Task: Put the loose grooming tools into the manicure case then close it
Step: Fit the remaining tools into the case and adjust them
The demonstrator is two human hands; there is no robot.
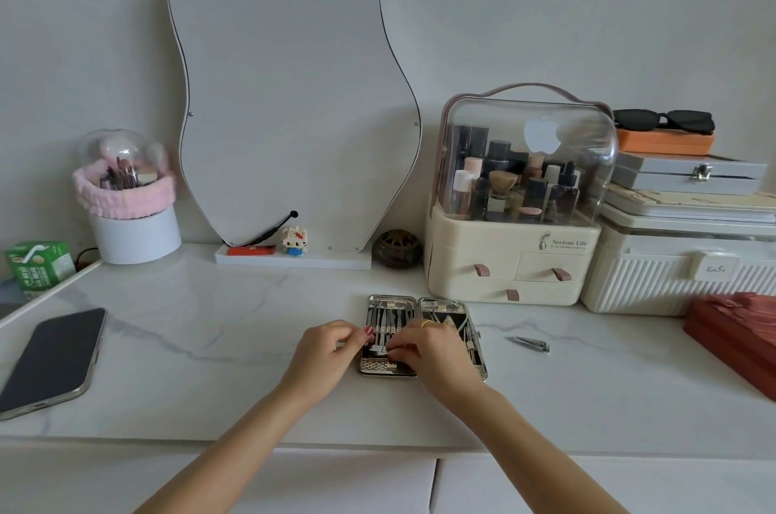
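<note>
Case [436, 305]: open flat mid-counter, well back from front edge
Left hand [325, 349]: at case's left rim, fingers curled, pinching a small tool there
Right hand [428, 349]: over left half, fingertips curled on tools
Clipper [530, 343]: loose, right of case, bare counter [235, 303] around

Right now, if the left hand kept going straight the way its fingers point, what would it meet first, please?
The left hand points right, its fingertips at the left edge of the open case. Going on, it would probably meet the tools strapped in the left half, then the right hand; depth is unclear.
</note>
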